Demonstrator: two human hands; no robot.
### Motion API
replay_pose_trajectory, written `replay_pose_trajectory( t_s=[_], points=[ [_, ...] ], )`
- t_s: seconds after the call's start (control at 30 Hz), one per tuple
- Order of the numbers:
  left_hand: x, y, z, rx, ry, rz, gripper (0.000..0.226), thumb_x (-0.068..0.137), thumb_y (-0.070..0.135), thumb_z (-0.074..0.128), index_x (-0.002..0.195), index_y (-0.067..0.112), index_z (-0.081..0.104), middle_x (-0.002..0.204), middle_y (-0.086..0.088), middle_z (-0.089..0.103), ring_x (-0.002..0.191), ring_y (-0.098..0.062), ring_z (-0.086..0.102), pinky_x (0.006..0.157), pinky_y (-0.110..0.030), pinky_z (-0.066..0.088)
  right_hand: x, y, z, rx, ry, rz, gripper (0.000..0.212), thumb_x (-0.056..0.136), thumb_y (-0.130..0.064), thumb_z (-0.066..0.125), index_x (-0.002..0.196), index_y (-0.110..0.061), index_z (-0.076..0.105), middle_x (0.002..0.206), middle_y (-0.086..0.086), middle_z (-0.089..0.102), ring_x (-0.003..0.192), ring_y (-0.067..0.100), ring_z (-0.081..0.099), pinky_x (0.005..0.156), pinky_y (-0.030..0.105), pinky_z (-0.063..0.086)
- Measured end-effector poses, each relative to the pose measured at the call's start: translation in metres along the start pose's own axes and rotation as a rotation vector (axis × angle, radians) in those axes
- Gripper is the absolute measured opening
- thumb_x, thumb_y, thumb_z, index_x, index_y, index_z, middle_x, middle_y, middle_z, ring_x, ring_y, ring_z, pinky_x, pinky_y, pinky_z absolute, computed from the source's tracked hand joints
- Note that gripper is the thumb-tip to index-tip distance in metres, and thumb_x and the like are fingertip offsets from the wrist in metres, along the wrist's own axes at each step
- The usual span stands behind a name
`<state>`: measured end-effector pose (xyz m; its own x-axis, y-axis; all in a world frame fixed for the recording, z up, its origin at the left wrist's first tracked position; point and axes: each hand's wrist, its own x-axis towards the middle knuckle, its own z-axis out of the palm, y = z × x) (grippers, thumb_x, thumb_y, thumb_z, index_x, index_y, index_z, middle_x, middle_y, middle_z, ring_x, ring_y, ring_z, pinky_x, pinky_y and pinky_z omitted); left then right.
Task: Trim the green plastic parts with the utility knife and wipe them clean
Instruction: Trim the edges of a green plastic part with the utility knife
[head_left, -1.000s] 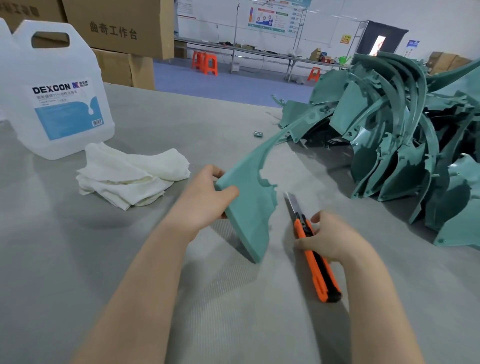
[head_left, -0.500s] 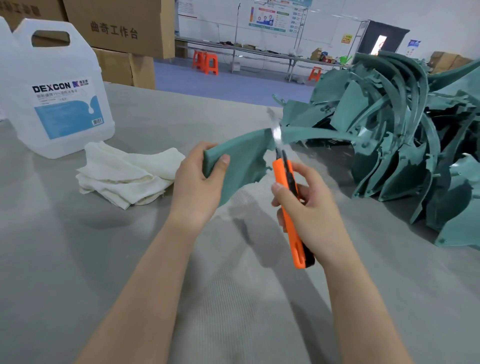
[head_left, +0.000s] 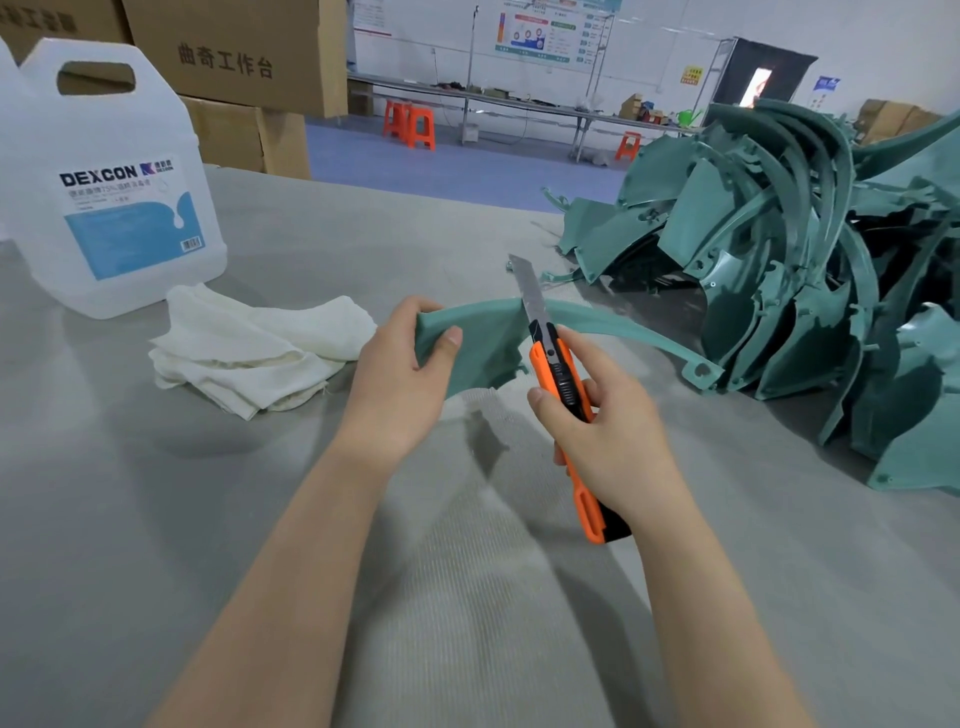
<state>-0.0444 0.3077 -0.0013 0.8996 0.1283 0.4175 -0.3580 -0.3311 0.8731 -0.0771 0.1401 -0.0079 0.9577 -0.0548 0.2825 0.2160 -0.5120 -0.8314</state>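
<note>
Centrally, above grey table (head_left: 208, 519), left hand (head_left: 400, 379) grips wide end of curved green plastic part (head_left: 478, 348) — thumb on near face, fingers curled behind. Right hand (head_left: 608, 436) wrapped round orange utility knife (head_left: 550, 364), blade extended, pointing up and away, crossing part's upper edge. Part's thin arm reaches right, tip near pile of green parts (head_left: 779, 291). Folded white cloth (head_left: 260, 348) lies left of hands. Behind cloth, white DEXCON jug (head_left: 104, 182) stands upright — fill level unreadable. Cardboard boxes (head_left: 234, 52) behind jug, contents hidden
</note>
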Motion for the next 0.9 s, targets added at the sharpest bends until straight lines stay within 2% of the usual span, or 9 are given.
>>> replay_pose_trajectory(
  t_s=[0.1, 0.23, 0.33, 0.4, 0.47, 0.63, 0.73, 0.83, 0.9],
  points=[
    [0.000, 0.000, 0.000, 0.010, -0.013, 0.004, 0.002, 0.096, 0.020, 0.052, 0.097, 0.019, 0.052, 0.084, 0.010, 0.055, 0.085, -0.019, 0.055, 0.075, -0.036, 0.046, -0.001, -0.001, -0.001, 0.022, -0.019, 0.002, 0.052, 0.091, -0.025, 0.062, 0.137, -0.044, 0.047, 0.062, -0.019, 0.058, 0.046, 0.006, 0.055, 0.049, 0.014, 0.044],
    [0.001, -0.002, 0.000, 0.014, -0.021, 0.006, 0.002, 0.096, 0.020, 0.052, 0.096, 0.018, 0.051, 0.083, 0.013, 0.055, 0.081, -0.014, 0.054, 0.071, -0.029, 0.044, -0.001, -0.003, -0.003, 0.056, -0.054, 0.018, 0.052, 0.090, -0.025, 0.063, 0.136, -0.046, 0.048, 0.065, -0.013, 0.059, 0.046, 0.008, 0.055, 0.049, 0.019, 0.046],
    [0.000, -0.003, 0.002, 0.059, -0.042, 0.044, 0.004, 0.095, 0.018, 0.053, 0.092, 0.018, 0.051, 0.079, 0.014, 0.055, 0.071, 0.002, 0.052, 0.062, -0.011, 0.039, -0.003, -0.008, 0.001, 0.133, -0.137, -0.020, 0.050, 0.089, -0.021, 0.065, 0.120, -0.057, 0.051, 0.069, -0.005, 0.059, 0.046, 0.012, 0.053, 0.048, 0.021, 0.046],
    [0.000, -0.004, 0.003, 0.073, -0.048, 0.058, 0.004, 0.095, 0.017, 0.053, 0.092, 0.018, 0.051, 0.079, 0.014, 0.056, 0.071, 0.007, 0.052, 0.061, -0.007, 0.037, -0.004, -0.011, 0.005, 0.178, -0.178, -0.044, 0.050, 0.089, -0.018, 0.065, 0.110, -0.061, 0.051, 0.069, -0.004, 0.058, 0.047, 0.013, 0.053, 0.049, 0.022, 0.046],
    [0.001, -0.004, 0.002, 0.062, -0.038, 0.055, 0.002, 0.095, 0.017, 0.053, 0.093, 0.017, 0.053, 0.079, 0.014, 0.056, 0.072, 0.004, 0.052, 0.062, -0.007, 0.038, -0.004, -0.013, 0.006, 0.218, -0.172, -0.036, 0.048, 0.089, -0.019, 0.066, 0.112, -0.059, 0.052, 0.068, -0.006, 0.058, 0.048, 0.014, 0.053, 0.050, 0.023, 0.046],
    [0.001, -0.004, 0.002, 0.071, -0.027, 0.045, 0.004, 0.095, 0.019, 0.053, 0.093, 0.018, 0.051, 0.078, 0.013, 0.053, 0.072, -0.003, 0.049, 0.060, -0.019, 0.037, 0.001, -0.003, -0.009, 0.146, 0.057, 0.045, 0.043, 0.091, -0.023, 0.063, 0.125, -0.046, 0.052, 0.063, -0.002, 0.058, 0.045, 0.011, 0.055, 0.051, 0.026, 0.047],
    [0.001, -0.003, 0.002, 0.070, -0.022, 0.040, 0.004, 0.095, 0.019, 0.053, 0.093, 0.018, 0.051, 0.079, 0.014, 0.052, 0.073, -0.004, 0.049, 0.060, -0.016, 0.036, 0.002, 0.004, -0.015, 0.085, 0.053, 0.089, 0.048, 0.092, -0.023, 0.063, 0.134, -0.042, 0.049, 0.059, -0.005, 0.057, 0.044, 0.010, 0.055, 0.049, 0.026, 0.047],
    [0.001, -0.003, 0.003, 0.057, -0.024, 0.030, 0.003, 0.095, 0.019, 0.053, 0.094, 0.017, 0.052, 0.080, 0.013, 0.053, 0.077, -0.012, 0.049, 0.064, -0.021, 0.036, 0.002, 0.005, -0.015, 0.062, 0.016, 0.105, 0.052, 0.092, -0.024, 0.063, 0.138, -0.040, 0.047, 0.056, -0.009, 0.057, 0.044, 0.008, 0.055, 0.048, 0.020, 0.045],
    [0.001, -0.003, 0.003, 0.062, -0.030, 0.034, 0.003, 0.095, 0.019, 0.053, 0.093, 0.018, 0.051, 0.080, 0.013, 0.053, 0.075, -0.009, 0.050, 0.063, -0.019, 0.037, 0.002, 0.003, -0.013, 0.065, -0.014, 0.100, 0.053, 0.092, -0.024, 0.062, 0.140, -0.040, 0.046, 0.056, -0.013, 0.058, 0.044, 0.008, 0.055, 0.048, 0.020, 0.045]
  ],
)
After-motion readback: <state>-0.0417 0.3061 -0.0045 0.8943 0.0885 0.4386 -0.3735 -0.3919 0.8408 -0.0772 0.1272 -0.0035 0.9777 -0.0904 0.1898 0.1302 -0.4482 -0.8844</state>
